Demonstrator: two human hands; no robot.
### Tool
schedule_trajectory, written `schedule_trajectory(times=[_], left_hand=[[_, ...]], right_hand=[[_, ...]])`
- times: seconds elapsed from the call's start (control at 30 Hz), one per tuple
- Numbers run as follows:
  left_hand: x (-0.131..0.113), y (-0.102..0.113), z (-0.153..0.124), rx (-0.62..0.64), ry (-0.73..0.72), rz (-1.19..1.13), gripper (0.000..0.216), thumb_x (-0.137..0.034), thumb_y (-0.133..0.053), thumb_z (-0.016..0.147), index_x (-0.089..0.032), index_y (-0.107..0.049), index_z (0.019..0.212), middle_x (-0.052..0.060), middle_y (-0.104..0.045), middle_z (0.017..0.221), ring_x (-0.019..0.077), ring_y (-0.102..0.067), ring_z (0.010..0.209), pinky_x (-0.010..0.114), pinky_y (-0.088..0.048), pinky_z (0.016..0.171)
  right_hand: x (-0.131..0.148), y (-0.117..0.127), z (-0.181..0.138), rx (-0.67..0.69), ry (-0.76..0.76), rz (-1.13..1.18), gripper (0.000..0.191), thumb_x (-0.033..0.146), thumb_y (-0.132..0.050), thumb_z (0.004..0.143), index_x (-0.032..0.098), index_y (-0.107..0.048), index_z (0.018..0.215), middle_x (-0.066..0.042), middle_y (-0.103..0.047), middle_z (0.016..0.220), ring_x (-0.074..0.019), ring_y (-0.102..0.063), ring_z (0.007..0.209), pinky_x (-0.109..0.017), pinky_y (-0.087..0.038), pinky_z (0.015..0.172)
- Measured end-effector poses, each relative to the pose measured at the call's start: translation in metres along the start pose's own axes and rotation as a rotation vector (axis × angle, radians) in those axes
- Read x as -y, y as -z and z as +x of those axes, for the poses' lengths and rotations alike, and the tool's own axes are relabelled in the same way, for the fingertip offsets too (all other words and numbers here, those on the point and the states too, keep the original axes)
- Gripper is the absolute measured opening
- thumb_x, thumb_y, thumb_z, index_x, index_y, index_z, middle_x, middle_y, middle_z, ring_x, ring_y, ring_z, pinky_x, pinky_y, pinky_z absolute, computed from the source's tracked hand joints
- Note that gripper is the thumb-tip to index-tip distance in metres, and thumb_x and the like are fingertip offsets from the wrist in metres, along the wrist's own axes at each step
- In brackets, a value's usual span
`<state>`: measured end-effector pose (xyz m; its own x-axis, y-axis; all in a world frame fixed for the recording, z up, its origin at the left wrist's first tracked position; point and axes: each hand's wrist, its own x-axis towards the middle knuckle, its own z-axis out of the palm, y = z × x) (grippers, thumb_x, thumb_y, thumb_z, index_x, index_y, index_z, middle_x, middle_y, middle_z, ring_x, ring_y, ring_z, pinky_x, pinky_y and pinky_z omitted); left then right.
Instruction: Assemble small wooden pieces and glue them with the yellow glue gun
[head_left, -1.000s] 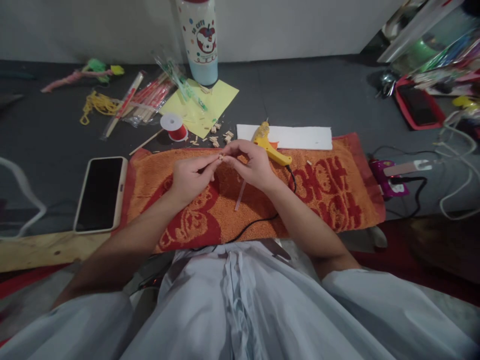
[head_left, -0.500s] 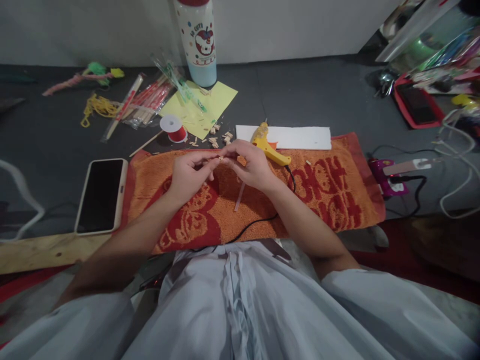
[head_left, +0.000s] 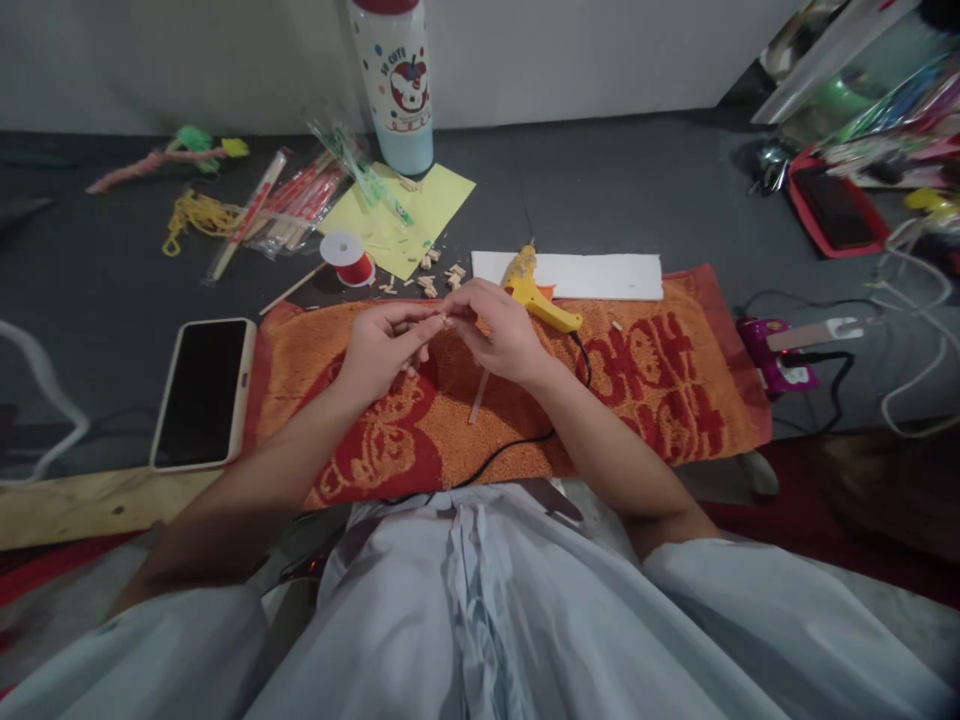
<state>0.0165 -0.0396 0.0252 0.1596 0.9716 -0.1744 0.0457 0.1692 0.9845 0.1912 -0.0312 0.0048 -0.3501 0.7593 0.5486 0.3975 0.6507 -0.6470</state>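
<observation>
Phone (head_left: 202, 393): face up on the surface (head_left: 615, 190), left of the fingers (head_left: 420, 335) and nearer the body, well out of the way.
Spool (head_left: 351, 262): red and white, beyond the fingers and to their left.
Left hand (head_left: 390, 345): thumb and forefinger pinch the piece from its left side, the other fingers loosely curled. This hand would do best as the steady side, pressing lightly.
Bits (head_left: 429, 285): small wooden lengths scattered just beyond the fingers; knuckles could easily brush them, so small movements suit.
Piece (head_left: 442, 319): tiny and pale, between both hands' fingertips over the towel (head_left: 675, 380). Mostly covered, so its exact shape cannot be told. Gripping nearer its edges should make its alignment easier to check.
Clear stick (head_left: 478, 398): on the towel, nearer the body than the fingers.
Right hand (head_left: 499, 325): thumb and forefinger pinch the piece from the right; gentle, even pressure should keep it from twisting or springing away.
Glue gun (head_left: 536, 295): just right of the fingers, partly on the white board (head_left: 622, 275). It may be hot, so the knuckles should stay clear.
</observation>
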Motion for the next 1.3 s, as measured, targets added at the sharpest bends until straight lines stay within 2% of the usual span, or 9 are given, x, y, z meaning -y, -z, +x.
schedule_trajectory(times=[0.17,0.33,0.5,0.6,0.7,0.8,0.93,1.17,1.3], left_hand=[[-0.005,-0.002,-0.001,-0.006,0.059,-0.063,0.02,-0.03,-0.078,0.069,-0.014,-0.07,0.08,-0.005,-0.055,0.042,0.0036,-0.036,0.028,0.018,-0.026,0.03],[-0.007,0.0,0.001,0.045,0.149,-0.126,0.025,-0.026,-0.079,0.068,-0.015,-0.069,0.088,-0.006,-0.055,0.043,0.0033,-0.035,0.028,0.017,-0.028,0.03],[-0.008,0.002,0.006,0.023,0.249,-0.23,0.017,-0.022,-0.076,0.071,-0.016,-0.066,0.082,-0.006,-0.051,0.043,0.0019,-0.033,0.03,0.014,-0.025,0.033],[-0.007,0.004,0.008,0.029,0.278,-0.326,0.01,-0.018,-0.072,0.074,-0.016,-0.064,0.079,-0.006,-0.05,0.043,0.0014,-0.031,0.031,0.013,-0.024,0.033],[-0.007,0.006,0.01,0.037,0.294,-0.413,0.007,-0.016,-0.068,0.077,-0.015,-0.062,0.077,-0.006,-0.047,0.044,0.0017,-0.03,0.033,0.012,-0.021,0.033],[-0.008,0.008,0.011,0.048,0.3,-0.463,0.006,-0.016,-0.067,0.079,-0.013,-0.062,0.078,-0.007,-0.043,0.045,0.0015,-0.029,0.035,0.012,-0.02,0.033],[-0.008,0.01,0.012,0.035,0.302,-0.496,0.009,-0.017,-0.068,0.079,-0.013,-0.06,0.076,-0.008,-0.04,0.046,0.0009,-0.028,0.036,0.012,-0.02,0.034],[-0.008,0.01,0.012,0.032,0.295,-0.514,0.008,-0.014,-0.066,0.078,-0.013,-0.058,0.08,-0.008,-0.041,0.045,0.002,-0.026,0.035,0.012,-0.02,0.033],[-0.008,0.01,0.012,0.035,0.277,-0.529,0.011,-0.016,-0.067,0.078,-0.014,-0.056,0.077,-0.009,-0.041,0.046,0.0018,-0.026,0.036,0.011,-0.021,0.033]], right_hand=[[0.001,-0.001,0.0,0.015,0.002,-0.025,0.01,0.021,-0.05,0.095,0.019,-0.059,0.096,-0.007,-0.066,0.092,-0.0174,-0.06,0.088,-0.033,-0.052,0.079],[0.002,0.009,0.002,0.07,-0.017,-0.066,0.014,0.019,-0.051,0.093,0.02,-0.062,0.102,-0.007,-0.067,0.094,-0.0176,-0.061,0.09,-0.034,-0.05,0.08],[-0.005,0.051,0.005,-0.009,-0.256,-0.199,0.013,0.022,-0.054,0.089,0.02,-0.066,0.094,-0.004,-0.068,0.087,-0.0157,-0.06,0.078,-0.032,-0.047,0.072],[-0.013,0.079,0.002,-0.082,-0.395,-0.379,0.015,0.028,-0.056,0.087,0.019,-0.067,0.089,-0.006,-0.067,0.085,-0.0162,-0.057,0.073,-0.034,-0.045,0.072],[-0.021,0.093,-0.006,0.002,-0.475,-0.516,0.024,0.038,-0.065,0.08,0.018,-0.068,0.094,-0.007,-0.066,0.085,-0.0192,-0.056,0.076,-0.036,-0.043,0.074],[-0.025,0.091,-0.014,0.165,-0.556,-0.649,0.038,0.042,-0.07,0.073,0.017,-0.068,0.102,-0.009,-0.065,0.088,-0.0221,-0.055,0.079,-0.037,-0.041,0.075],[-0.026,0.077,-0.014,0.283,-0.636,-0.745,0.043,0.043,-0.066,0.076,0.013,-0.065,0.106,-0.015,-0.064,0.093,-0.0239,-0.054,0.078,-0.036,-0.038,0.071],[-0.02,0.073,-0.009,0.324,-0.585,-0.726,0.033,0.036,-0.057,0.082,0.013,-0.063,0.106,-0.018,-0.065,0.096,-0.0263,-0.056,0.082,-0.036,-0.038,0.072],[-0.021,0.078,-0.007,0.197,-0.604,-0.595,0.034,0.036,-0.056,0.084,0.015,-0.061,0.11,-0.016,-0.067,0.103,-0.026,-0.059,0.089,-0.037,-0.041,0.076]])
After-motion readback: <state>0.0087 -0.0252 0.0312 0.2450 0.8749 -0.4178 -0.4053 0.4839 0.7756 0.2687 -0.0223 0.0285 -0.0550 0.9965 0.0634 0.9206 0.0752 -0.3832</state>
